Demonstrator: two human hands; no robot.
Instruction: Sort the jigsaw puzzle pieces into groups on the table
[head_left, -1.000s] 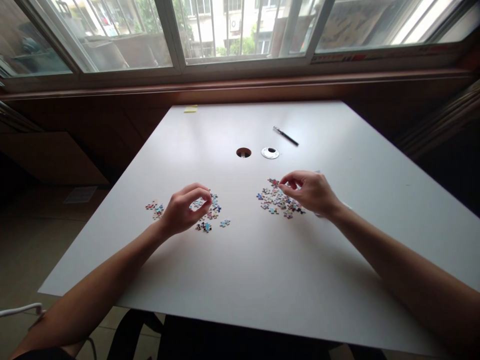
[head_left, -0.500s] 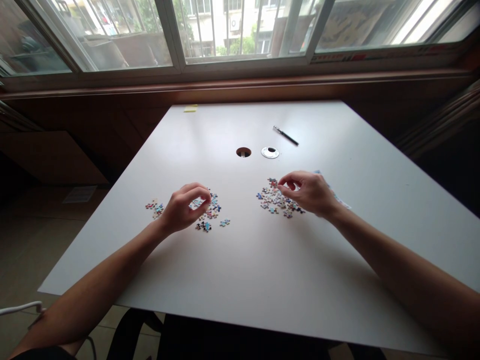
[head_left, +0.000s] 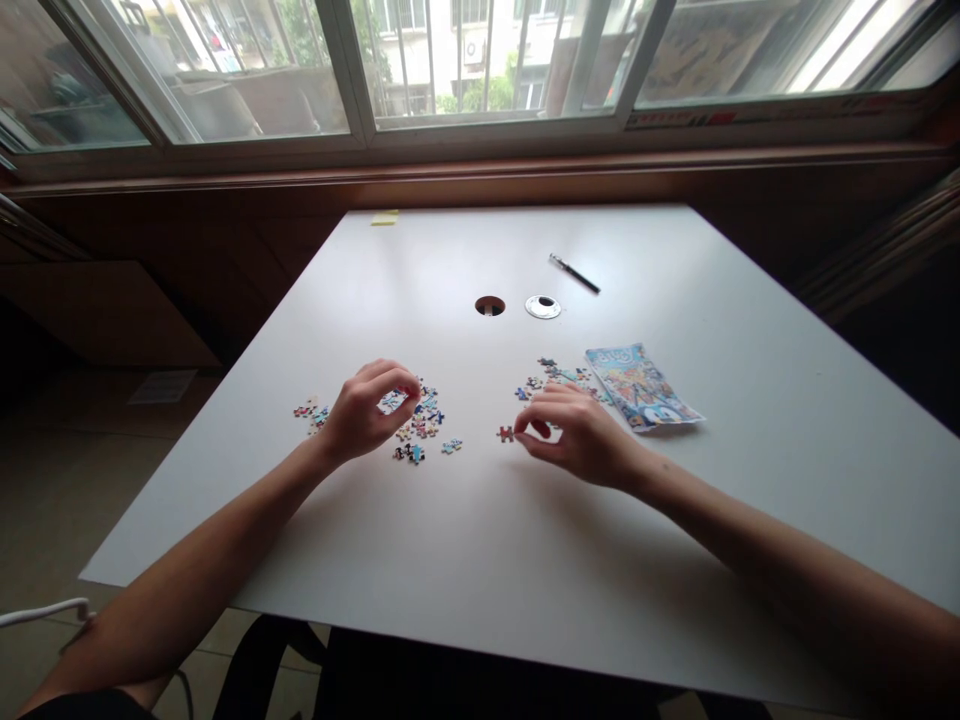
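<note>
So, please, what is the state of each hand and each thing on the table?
Left hand: curled, grip unclear
Right hand: pinching red piece
Puzzle pieces: scattered in groups
Picture sheet: printed side up
Hole: uncovered
Round cover: off, beside hole
Pen-like stick: lying down
Yellow strip: lying flat

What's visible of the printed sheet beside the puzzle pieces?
The printed sheet looks like thin, glossy paper or plastic: crowded multicolour artwork, mostly blue, pale lettering along the far edge, too small to read. It lies face up, skewed, slightly wavy, on the white table. Jigsaw pieces sit at its left edge; contact unclear. Neither hand grips it.
</note>
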